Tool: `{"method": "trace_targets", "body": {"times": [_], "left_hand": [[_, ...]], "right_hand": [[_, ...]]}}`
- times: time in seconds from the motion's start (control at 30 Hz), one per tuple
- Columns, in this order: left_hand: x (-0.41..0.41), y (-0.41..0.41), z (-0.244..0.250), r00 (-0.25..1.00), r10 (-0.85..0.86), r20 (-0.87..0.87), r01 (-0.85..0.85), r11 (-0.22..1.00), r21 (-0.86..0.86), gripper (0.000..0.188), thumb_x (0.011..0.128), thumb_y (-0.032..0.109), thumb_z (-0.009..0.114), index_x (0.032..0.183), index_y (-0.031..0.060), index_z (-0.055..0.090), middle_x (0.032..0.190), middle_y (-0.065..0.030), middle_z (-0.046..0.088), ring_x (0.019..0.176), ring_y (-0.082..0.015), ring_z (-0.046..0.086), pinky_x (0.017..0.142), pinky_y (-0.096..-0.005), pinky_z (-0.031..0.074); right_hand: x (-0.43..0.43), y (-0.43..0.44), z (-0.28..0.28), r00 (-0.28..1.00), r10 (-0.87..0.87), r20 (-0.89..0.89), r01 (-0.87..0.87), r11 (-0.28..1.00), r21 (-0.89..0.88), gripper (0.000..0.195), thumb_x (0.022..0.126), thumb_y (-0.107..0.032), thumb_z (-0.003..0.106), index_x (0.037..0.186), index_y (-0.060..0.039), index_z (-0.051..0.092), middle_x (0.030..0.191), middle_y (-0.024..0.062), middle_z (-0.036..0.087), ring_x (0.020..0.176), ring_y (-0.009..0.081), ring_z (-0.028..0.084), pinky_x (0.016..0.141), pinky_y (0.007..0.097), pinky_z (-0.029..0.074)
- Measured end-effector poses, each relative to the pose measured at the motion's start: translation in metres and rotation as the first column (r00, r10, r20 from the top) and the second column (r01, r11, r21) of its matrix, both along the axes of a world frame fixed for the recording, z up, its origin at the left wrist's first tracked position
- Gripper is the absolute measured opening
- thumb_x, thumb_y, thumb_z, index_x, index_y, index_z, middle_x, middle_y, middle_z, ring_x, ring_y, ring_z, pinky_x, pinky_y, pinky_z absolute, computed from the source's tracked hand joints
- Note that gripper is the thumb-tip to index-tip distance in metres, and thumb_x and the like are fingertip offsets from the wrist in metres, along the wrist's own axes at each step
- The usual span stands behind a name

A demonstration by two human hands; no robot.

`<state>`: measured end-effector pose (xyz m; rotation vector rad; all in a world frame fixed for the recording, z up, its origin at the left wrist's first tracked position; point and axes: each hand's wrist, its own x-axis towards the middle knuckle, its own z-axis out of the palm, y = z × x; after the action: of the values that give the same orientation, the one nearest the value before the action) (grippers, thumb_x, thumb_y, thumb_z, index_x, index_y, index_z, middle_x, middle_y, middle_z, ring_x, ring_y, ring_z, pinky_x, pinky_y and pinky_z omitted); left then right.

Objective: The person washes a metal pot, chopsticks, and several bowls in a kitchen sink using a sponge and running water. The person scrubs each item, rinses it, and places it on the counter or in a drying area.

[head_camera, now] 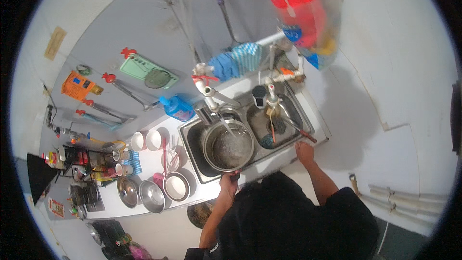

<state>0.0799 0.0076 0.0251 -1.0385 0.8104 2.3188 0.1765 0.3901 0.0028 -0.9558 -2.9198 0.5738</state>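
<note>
My left hand [229,184] is closed on the handle of a metal pot [234,150], which rests over the left basin of the steel double sink [195,130]. Water runs from the tap [213,103] into this pot, where more water shows. At the counter's front edge, right of the sink, is my right hand [305,153], its fingers curled; nothing shows in it. Just above it, the reddish handle of a utensil [306,136] lies across the rim of the right basin. A dark cup [259,95] and a dark scrubber [267,141] are at that basin.
Left on the counter [202,195] stand white bowls [154,140], a metal bowl [152,195], a pot lid [127,191] and a blue bottle [177,108]. Blue cloths [225,65] hang behind the sink. A bag with red gloves [310,18] hangs at upper right.
</note>
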Motion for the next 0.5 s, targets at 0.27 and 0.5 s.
{"method": "trace_targets", "body": {"times": [0.27,0.5], "left_hand": [[0.005,-0.015,-0.015,0.997,0.072,0.0,-0.072,0.992,-0.099,0.04,0.073,-0.014,0.051,0.113,-0.01,0.048,0.108,-0.0232,0.059,0.096,-0.043,0.064,0.085,-0.0516,0.06],[0.008,-0.004,-0.004,0.983,0.167,0.077,-0.141,0.953,-0.269,0.036,0.07,-0.014,0.057,0.106,-0.0166,0.05,0.103,-0.0268,0.061,0.084,-0.0432,0.069,0.07,-0.05,0.065]], "right_hand": [[-0.003,-0.026,-0.038,0.918,0.315,0.243,-0.342,0.937,0.078,0.024,0.088,-0.023,0.06,0.076,-0.0041,0.068,0.088,0.0173,0.068,0.081,0.0349,0.069,0.071,0.0471,0.056],[0.003,-0.032,-0.041,0.865,0.426,0.265,-0.456,0.888,0.061,0.025,0.086,-0.023,0.063,0.084,0.0013,0.069,0.086,0.0205,0.067,0.08,0.0386,0.067,0.074,0.0485,0.055]]}}
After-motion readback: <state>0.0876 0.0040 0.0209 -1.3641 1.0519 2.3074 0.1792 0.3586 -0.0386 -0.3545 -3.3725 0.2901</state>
